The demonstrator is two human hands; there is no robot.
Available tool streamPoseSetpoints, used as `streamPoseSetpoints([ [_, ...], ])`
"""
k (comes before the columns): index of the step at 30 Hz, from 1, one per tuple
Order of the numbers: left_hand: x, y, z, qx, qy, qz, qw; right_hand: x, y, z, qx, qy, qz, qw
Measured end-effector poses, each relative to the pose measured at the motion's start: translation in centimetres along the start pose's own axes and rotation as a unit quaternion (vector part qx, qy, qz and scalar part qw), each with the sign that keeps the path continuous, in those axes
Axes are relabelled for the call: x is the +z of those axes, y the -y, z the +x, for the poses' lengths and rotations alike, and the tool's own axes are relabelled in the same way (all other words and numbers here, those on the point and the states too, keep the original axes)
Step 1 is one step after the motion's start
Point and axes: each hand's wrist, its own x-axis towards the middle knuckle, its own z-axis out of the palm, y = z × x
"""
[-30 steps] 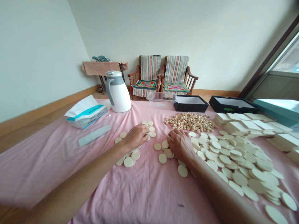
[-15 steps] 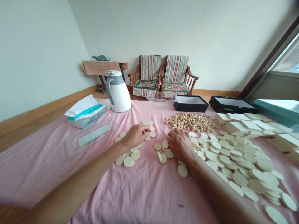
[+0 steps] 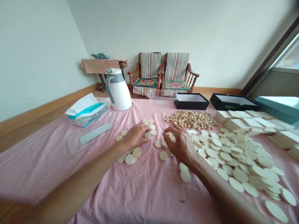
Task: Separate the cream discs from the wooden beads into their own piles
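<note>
My left hand [image 3: 136, 137] hovers low over the pink cloth, fingers curved and thumb apart. A round cream wooden disc [image 3: 147, 135] shows in the gap between them, apparently lying on the cloth. Small discs [image 3: 151, 121] lie just beyond these fingertips, and a loose cluster [image 3: 130, 159] sits beneath my left wrist. With fingers spread and bent, my right hand [image 3: 181, 141] is over several discs [image 3: 163, 156], some partly hidden under it; I see nothing gripped in it. Right of this hand spreads a large heap of bigger discs [image 3: 240, 177].
A pile of small wooden pieces [image 3: 190, 119] lies behind my right hand. Square cream tiles [image 3: 243, 124] are stacked at right. Behind stand black box trays [image 3: 191, 105], a clear plastic container [image 3: 161, 102] and a white jug [image 3: 121, 96]. A tissue pack [image 3: 90, 115] lies at left.
My right hand's fingers have spread from a closer bunch, and the thumb is now apart. A disc that stood tilted beside it no longer shows. My left thumb has moved away from its fingers.
</note>
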Motion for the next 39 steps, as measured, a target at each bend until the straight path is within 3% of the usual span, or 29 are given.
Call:
streamPoseSetpoints([
  [7, -0.2, -1.6, -0.1, 0.058, 0.018, -0.151, 0.987, 1.2, -1.8, -0.1, 0.021, 0.01, -0.036, 0.999],
  [10, -0.1, -0.9, 0.0, 0.039, -0.033, -0.171, 0.984, 1.6, -2.3, -0.1, 0.029, 0.021, -0.045, 0.998],
  [13, 0.1, 0.3, 0.1, 0.011, -0.075, -0.112, 0.991, 1.8, -2.3, -0.2, 0.043, 0.053, -0.042, 0.997],
  [19, 0.8, 1.5, -0.1, -0.009, -0.056, 0.045, 0.997, 2.2, -2.3, -0.4, 0.047, 0.078, -0.039, 0.995],
  [27, 0.7, 1.6, 0.1, -0.03, -0.034, 0.082, 0.996, 1.9, -2.1, -0.3, 0.064, 0.089, -0.052, 0.993],
  [31, 0.9, 1.3, 0.2, -0.051, -0.065, 0.031, 0.996, 1.7, -2.1, -0.3, 0.082, 0.094, -0.07, 0.99],
  [36, 1.0, 0.1, 0.5, -0.04, -0.119, -0.152, 0.98, 1.7, -2.1, -0.2, 0.094, 0.094, -0.079, 0.988],
  [39, 1.0, -0.1, 0.5, -0.041, -0.136, -0.189, 0.972, 1.7, -2.1, -0.2, 0.097, 0.098, -0.084, 0.987],
])
